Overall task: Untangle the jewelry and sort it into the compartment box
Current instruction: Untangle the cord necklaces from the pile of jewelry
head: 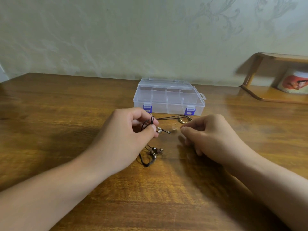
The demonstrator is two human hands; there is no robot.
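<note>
A clear plastic compartment box (168, 95) with blue clasps stands closed on the wooden table, just beyond my hands. Tangled jewelry lies in front of it: a black cord necklace (168, 117) with silver beads, a gold bead chain (182, 121), and a cluster of brown beads on cord (154, 151) nearer to me. My left hand (126, 130) pinches the black cord near its silver beads. My right hand (208, 135) hovers beside it with thumb and forefinger pressed together; whether they hold a strand is too blurred to tell.
A wooden shelf unit (273, 95) stands at the right rear with a white mug (295, 82) bearing a red picture under it. A pale patterned wall closes off the table's far edge.
</note>
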